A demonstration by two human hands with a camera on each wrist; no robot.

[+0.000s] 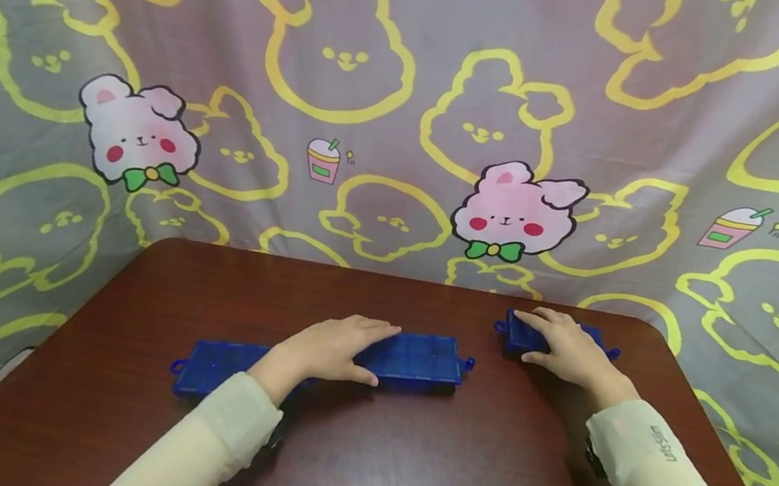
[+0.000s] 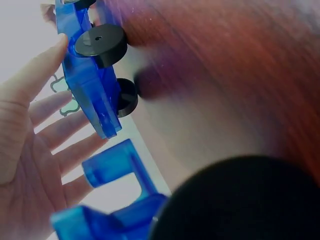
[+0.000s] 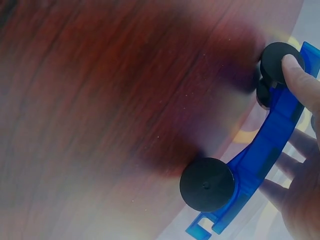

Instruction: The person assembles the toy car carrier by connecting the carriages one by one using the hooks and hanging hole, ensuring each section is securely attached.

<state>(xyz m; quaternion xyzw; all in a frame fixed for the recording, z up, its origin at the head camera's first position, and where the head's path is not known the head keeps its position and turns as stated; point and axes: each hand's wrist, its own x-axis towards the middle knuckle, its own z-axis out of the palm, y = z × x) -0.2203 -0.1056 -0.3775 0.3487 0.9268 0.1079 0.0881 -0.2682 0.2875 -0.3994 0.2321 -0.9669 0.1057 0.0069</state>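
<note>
My left hand (image 1: 327, 350) holds a translucent blue toy wagon (image 1: 422, 358) by its left end, near the table's middle. In the left wrist view its black wheels (image 2: 102, 45) show, with the thumb on the near side and the fingers behind. Partly behind the left forearm stands a second blue wagon (image 1: 214, 368), end to end with the first; the hand hides whether they are linked. Farther back on the right, my right hand (image 1: 571, 349) grips a shorter-looking blue wagon (image 3: 265, 140) from above, its thumb against a black wheel (image 3: 280, 62).
Everything stands on a dark reddish-brown table (image 1: 405, 459) with rounded far corners. Right behind its far edge hangs a grey curtain (image 1: 393, 219) printed with yellow outlines and pink rabbits. Small end hooks (image 1: 468, 364) stick out from the wagons.
</note>
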